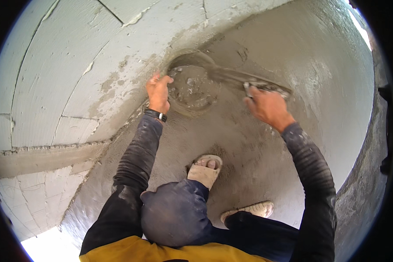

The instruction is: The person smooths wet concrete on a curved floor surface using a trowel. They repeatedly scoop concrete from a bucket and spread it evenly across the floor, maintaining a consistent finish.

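Observation:
A round bucket [188,112] of wet grey mortar [193,89] stands against the foot of the block wall. My left hand [158,93] grips its left rim, the thumb over the edge and the fingers mostly hidden outside. To the right, my right hand [268,108] is closed around the handle of a long, mortar-coated plastering trowel [253,81]. The trowel's blade reaches from the bucket's right rim to beyond the hand, a little blurred. Whether it touches the rim, I cannot tell.
Pale blocks with mortar splashes make up the wall [74,65] at left. Smooth grey plaster covers the curved surface [318,83] at right. My sandalled feet [206,170] are on the mortar-smeared surface below the bucket, one knee [174,214] raised near my left arm.

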A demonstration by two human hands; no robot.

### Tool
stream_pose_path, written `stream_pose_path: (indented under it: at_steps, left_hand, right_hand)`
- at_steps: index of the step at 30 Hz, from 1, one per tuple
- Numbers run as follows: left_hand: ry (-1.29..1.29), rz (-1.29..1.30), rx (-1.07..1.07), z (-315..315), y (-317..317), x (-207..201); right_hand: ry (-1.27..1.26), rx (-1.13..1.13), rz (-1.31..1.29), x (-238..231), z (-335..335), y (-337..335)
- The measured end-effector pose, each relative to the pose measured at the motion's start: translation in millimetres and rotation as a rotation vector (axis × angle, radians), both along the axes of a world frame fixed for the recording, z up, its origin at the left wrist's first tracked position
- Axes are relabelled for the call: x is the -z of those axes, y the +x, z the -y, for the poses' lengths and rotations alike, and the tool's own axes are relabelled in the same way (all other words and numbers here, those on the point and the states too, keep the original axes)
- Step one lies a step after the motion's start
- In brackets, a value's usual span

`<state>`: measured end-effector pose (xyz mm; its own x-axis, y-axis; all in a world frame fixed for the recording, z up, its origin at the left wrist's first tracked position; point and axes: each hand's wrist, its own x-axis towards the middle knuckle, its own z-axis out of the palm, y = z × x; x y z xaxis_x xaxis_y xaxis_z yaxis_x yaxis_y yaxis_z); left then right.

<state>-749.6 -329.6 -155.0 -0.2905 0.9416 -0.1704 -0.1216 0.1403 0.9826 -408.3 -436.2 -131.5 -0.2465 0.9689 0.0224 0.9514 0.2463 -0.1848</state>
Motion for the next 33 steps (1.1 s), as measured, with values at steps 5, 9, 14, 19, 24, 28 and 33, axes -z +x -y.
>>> stream_pose_path:
  at_steps: [5,9,14,19,24,28,33]
  left_hand:
    - [0.030,0.076,0.049,8,4,-5]
    - [0.014,0.093,0.013,11,4,4]
    - [0.091,0.118,0.089,13,3,10]
    - [0.172,0.121,0.149,16,8,16]
    - [0.188,0.085,0.167,20,4,21]
    - [0.055,0.114,0.087,20,-11,16]
    - [-0.008,0.054,-0.152,28,-27,10]
  right_hand:
    - [-0.239,-0.146,0.110,-8,-79,-76]
    - [-0.860,0.151,-0.180,-14,-109,-80]
    - [-0.973,0.054,-0.220,13,-113,-73]
    - [-1.032,0.030,-0.390,47,-92,-74]
    - [-0.950,0.216,-0.564,49,-65,-97]
    - [-0.894,0.067,-0.717,44,-64,-110]
    - [-0.805,0.146,-0.845,45,-48,-112]
